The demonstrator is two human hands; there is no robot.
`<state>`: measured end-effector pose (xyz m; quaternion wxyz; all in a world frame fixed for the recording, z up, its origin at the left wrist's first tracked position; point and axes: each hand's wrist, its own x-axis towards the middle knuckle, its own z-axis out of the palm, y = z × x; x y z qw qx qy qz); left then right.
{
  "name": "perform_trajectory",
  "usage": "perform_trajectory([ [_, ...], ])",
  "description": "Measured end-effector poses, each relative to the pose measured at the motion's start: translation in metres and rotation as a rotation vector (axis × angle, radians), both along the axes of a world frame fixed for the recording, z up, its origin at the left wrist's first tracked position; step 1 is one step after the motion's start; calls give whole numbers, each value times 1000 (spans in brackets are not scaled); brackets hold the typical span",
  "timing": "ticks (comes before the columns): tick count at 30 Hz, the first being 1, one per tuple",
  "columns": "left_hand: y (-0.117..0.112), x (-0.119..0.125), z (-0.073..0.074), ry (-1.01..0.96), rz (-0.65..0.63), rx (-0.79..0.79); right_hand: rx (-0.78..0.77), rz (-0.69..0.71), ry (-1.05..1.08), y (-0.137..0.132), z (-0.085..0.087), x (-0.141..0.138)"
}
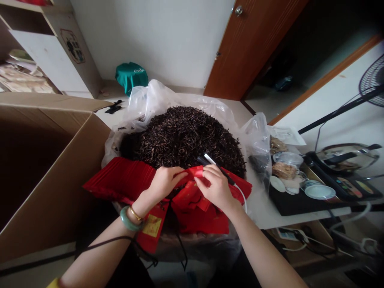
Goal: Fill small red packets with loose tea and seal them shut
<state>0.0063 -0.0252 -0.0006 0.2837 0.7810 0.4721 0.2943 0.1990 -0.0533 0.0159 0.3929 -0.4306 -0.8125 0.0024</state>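
Observation:
Both hands meet over a small red packet (196, 171) in front of a large heap of dark, dry tea leaves (186, 134). My left hand (165, 182) pinches its left side. On its right side, the thumb and fingers of my right hand (216, 186) are closed. Behind the right hand, partly hidden, lies a slim black tool (227, 175) with a silver-white end and a white cable. A thick row of flat red packets (123, 178) fans out left of my left hand. More red packets (207, 222) lie below my hands, some overlapping.
Clear plastic sheeting (159, 94) surrounds the heap. An open cardboard box (69, 160) stands at the left. To the right, a black tray (288, 204) holds small cups, a lidded bowl and an appliance. A dark cord (105, 242) crosses near my left forearm.

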Motion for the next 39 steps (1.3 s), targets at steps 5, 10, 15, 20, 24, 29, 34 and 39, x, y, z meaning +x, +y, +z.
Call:
perform_trajectory([
  [5, 0, -1, -3, -93, -69, 42, -89, -59, 113, -4, 2, -1],
  [10, 2, 1, -6, -285, -24, 89, -317, -88, 258, -7, 1, -3],
  [15, 3, 3, -10, -418, -28, 264, -792, 44, 533, -4, -3, -6],
  [20, 5, 3, -10, -402, 217, 132, -845, 77, 728, -5, -4, -10],
  [24, -2, 9, -8, -521, 401, -11, -965, 242, 673, -11, -5, -17],
  [29, -3, 12, -8, -477, 341, -59, -1107, 256, 675, -15, -8, -24],
  [34, 6, -4, -2, -205, 369, 339, -1158, 148, 892, -8, -13, -16],
  [39, -4, -5, 0, 236, -111, 656, -1196, 196, 893, -2, -28, -5],
])
